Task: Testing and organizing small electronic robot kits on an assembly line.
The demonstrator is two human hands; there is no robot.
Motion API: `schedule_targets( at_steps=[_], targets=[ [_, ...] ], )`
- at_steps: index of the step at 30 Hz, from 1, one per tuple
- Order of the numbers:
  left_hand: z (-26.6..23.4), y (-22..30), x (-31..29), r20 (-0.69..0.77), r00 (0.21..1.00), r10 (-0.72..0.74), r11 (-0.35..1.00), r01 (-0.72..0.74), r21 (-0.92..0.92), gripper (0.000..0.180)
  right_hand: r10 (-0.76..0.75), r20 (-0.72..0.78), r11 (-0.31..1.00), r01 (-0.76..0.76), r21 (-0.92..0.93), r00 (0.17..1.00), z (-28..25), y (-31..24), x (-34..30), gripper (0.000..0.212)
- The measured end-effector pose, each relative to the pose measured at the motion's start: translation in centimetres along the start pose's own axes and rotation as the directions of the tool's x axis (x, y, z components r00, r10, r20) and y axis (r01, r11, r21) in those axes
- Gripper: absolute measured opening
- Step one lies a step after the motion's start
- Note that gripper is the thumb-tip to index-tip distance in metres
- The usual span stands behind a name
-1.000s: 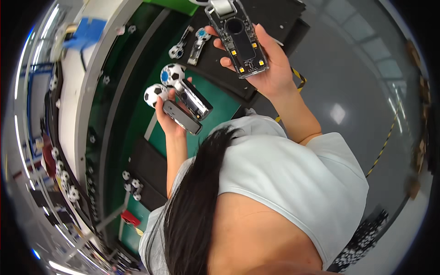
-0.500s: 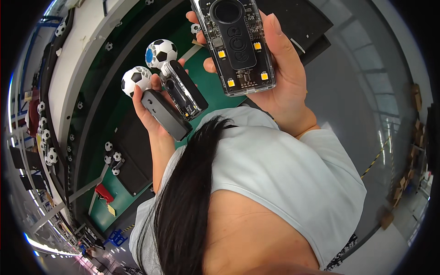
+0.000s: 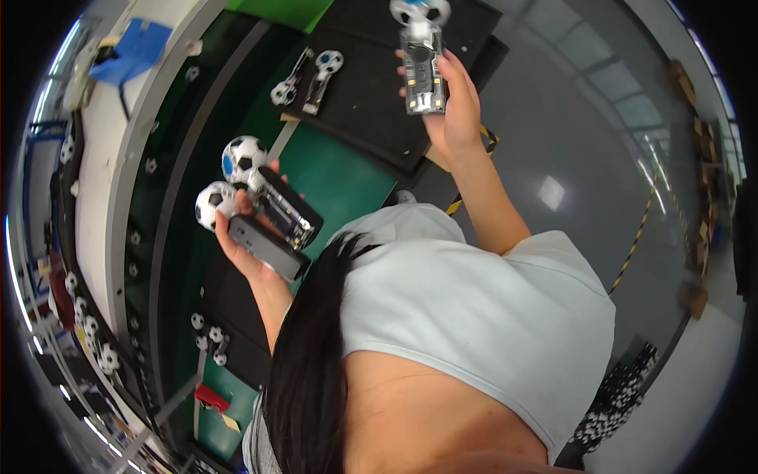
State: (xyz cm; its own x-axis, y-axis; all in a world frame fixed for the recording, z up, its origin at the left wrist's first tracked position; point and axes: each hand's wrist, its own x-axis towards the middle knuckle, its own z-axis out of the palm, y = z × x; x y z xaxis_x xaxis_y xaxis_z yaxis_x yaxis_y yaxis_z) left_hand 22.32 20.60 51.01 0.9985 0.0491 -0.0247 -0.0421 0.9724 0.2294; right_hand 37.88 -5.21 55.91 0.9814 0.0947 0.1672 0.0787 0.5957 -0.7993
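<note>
- So on my feed the main thing is a clear-cased handheld gadget (image 3: 424,69), held up near the top edge, circuit board and little yellow squares showing. Its black-and-white ball top (image 3: 421,11) gets cut off by the frame.
- Right hand (image 3: 459,114) has a grip on it, thumb along one side and fingertips peeking out on the other. Bit blurry from where I'm sitting.
- Left hand (image 3: 243,259) is hanging onto two at once: a dark grey gadget (image 3: 268,249) nearest the wrist, and a second see-through gadget (image 3: 286,209) right beside it. Each has a football-style ball at its end, and the farther ball has a blue patch.
- Both hands are up over a green tabletop (image 3: 341,175), well apart from each other.
- Past the left hand, two loose gadgets (image 3: 322,81) lie near each other on a black mat (image 3: 371,95).
- Lower left I've got a small cluster of ball-topped pieces (image 3: 215,335), then a red item (image 3: 211,397) with a pale yellow tag (image 3: 230,423) beside it.
- Farther out: blue bin (image 3: 136,51) upper left, more football-patterned balls (image 3: 91,325) along the left, yellow-and-black tape (image 3: 634,237) on the grey floor (image 3: 568,150).
</note>
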Motion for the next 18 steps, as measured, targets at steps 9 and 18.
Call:
schedule_targets(
  at_steps=[9, 18],
  targets=[
    [-1.0, -0.9, 2.0, -0.201, 0.980, -0.012, 0.994, 0.035, 0.108, 0.043, -0.362, -0.576, 0.679, -0.216, -0.701, 0.733, -31.1, 8.1, 12.2, 0.055],
    [3.9, -3.6, 5.6, -0.106, 0.992, -0.066, 0.969, 0.089, 0.232, 0.049, -0.505, -0.266, 0.019, -0.297, -0.955, 0.821, -36.3, 11.2, 17.6, 0.039]
  ],
)
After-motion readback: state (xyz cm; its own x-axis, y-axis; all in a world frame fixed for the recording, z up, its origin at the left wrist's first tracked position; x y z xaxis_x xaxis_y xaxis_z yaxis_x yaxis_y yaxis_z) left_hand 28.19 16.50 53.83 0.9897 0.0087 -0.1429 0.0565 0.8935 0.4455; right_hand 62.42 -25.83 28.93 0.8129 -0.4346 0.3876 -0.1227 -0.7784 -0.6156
